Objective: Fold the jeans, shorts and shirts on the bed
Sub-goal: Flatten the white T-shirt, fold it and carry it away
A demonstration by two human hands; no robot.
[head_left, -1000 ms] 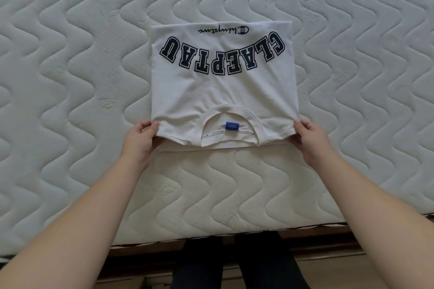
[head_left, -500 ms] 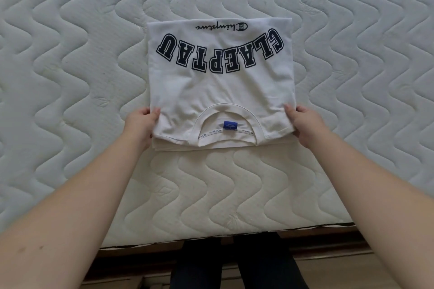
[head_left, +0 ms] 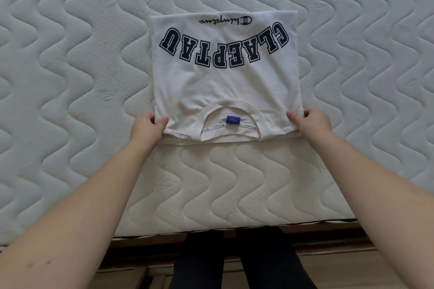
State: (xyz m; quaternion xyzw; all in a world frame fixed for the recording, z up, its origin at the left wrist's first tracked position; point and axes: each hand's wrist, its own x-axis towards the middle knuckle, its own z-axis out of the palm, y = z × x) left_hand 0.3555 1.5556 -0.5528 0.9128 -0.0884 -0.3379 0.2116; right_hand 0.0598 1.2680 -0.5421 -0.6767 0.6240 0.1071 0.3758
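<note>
Shirt (head_left: 225, 82) lies folded on the bed (head_left: 70, 77), collar toward the near edge, lettering upside down. Left hand (head_left: 146, 128) and right hand (head_left: 312, 122) each pinch a near corner, grip closed on cloth. Soft, light, floppy stuff; those corners look the right hold.

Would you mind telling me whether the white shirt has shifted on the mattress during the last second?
No. The white shirt keeps the same gap to the mattress front edge, and its left side lines up with the same quilted waves.
</note>
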